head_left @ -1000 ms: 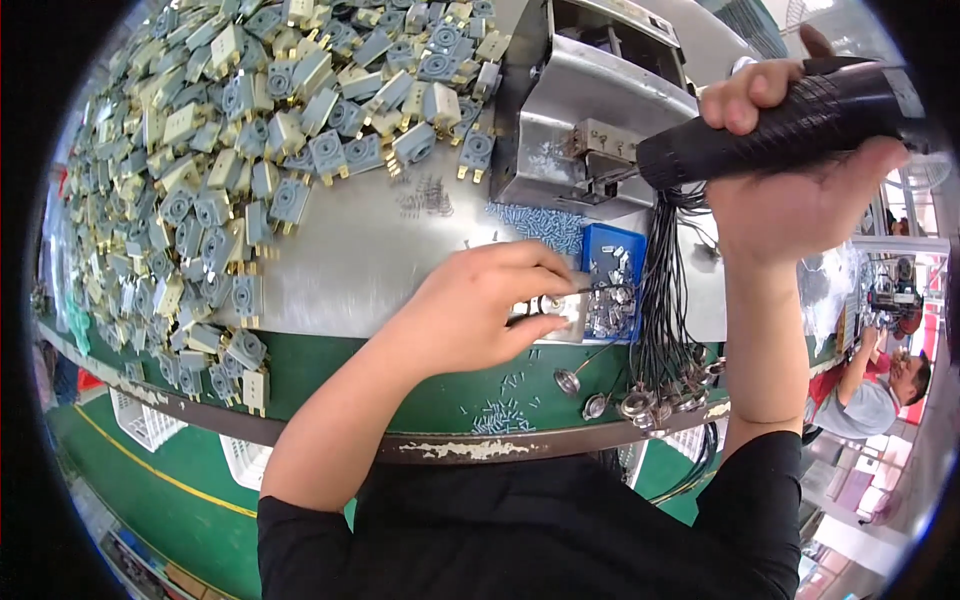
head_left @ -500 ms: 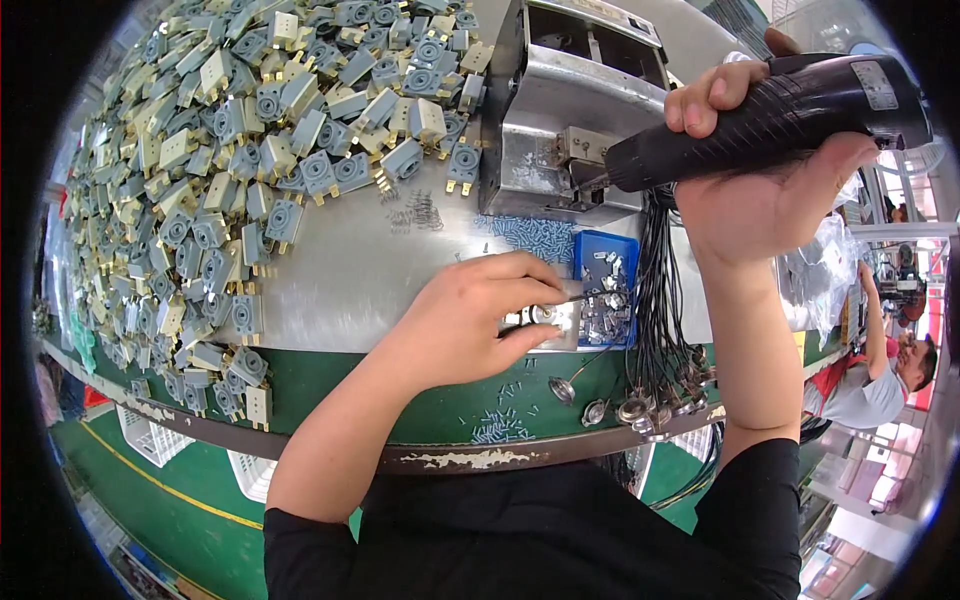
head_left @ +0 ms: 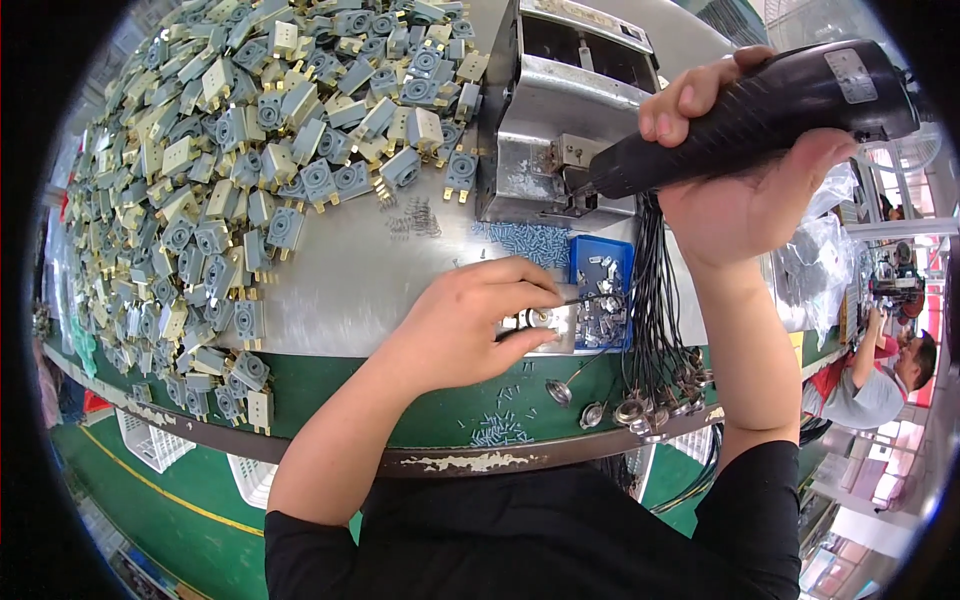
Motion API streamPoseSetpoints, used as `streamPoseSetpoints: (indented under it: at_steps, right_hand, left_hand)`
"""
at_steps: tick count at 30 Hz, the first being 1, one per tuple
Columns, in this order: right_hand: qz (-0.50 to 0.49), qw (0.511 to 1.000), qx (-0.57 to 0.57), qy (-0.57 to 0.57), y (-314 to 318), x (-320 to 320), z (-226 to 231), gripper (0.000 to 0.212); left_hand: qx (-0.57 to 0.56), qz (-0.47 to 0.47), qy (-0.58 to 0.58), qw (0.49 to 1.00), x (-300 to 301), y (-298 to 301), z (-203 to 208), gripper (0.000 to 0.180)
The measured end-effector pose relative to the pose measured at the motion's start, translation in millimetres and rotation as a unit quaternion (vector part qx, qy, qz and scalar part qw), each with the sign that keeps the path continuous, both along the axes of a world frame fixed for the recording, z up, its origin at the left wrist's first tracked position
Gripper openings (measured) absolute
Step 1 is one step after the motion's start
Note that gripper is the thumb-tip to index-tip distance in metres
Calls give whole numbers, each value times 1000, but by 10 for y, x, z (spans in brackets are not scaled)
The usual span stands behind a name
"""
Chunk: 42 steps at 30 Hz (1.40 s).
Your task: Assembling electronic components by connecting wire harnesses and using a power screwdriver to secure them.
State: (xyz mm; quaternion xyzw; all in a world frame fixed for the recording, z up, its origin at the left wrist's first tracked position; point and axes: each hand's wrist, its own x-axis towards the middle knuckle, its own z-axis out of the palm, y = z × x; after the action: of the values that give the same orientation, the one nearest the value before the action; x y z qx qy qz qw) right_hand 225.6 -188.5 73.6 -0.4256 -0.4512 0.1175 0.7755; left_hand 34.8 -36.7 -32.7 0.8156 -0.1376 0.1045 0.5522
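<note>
My right hand [head_left: 745,200] is wrapped round a black electric screwdriver [head_left: 765,115]. The tool lies nearly level, its nose pointing left at the small block [head_left: 573,152] on the front of a metal screw feeder [head_left: 580,85]. Its bit end is beside that block; whether they touch I cannot tell. Lower down, my left hand [head_left: 485,315] pinches a small round part [head_left: 538,317] with a black cable, over a small metal plate [head_left: 565,325]. Thumb and forefinger hide much of the part. A blue tray [head_left: 628,262] of small metal clips stands right beside this hand.
A large heap of grey and cream plug-like housings [head_left: 230,150] covers the left of the bench. Bluish screws [head_left: 530,240] and small springs [head_left: 415,218] lie on the metal sheet. Black cables [head_left: 655,290] with round metal ends hang at right. Far right, another person [head_left: 880,375] works.
My right hand and the screwdriver have moved slightly left and up, bringing the tool's nose closer to the feeder's block. The left hand stays on the cabled part.
</note>
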Motion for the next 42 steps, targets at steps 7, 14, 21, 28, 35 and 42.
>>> streamPoseSetpoints:
  at_steps: [7, 14, 21, 28, 35, 42]
  right_hand:
    - [5, 998, -59, -5, 19, -145, 50, 96]
    - [74, 990, -106, 54, -60, -767, 246, 105]
    - [86, 980, -181, -17, 47, -947, 164, 114]
    - [99, 975, -191, -64, 16, -836, 60, 115]
    - [47, 977, -204, -31, 99, -964, 31, 114]
    - [69, 993, -94, 27, 103, -937, -189, 118]
  left_hand:
    - [-7, 5, 5, 1000, -34, -22, -35, 31]
    - [7, 13, 8, 1000, -42, 32, -11, 29]
    - [25, 19, 29, 999, -63, 41, -18, 26]
    - [27, 24, -6, 999, -61, 12, -99, 26]
    - [28, 23, -3, 999, -73, 24, -86, 25]
    - [24, 27, -2, 999, -62, -3, -102, 25]
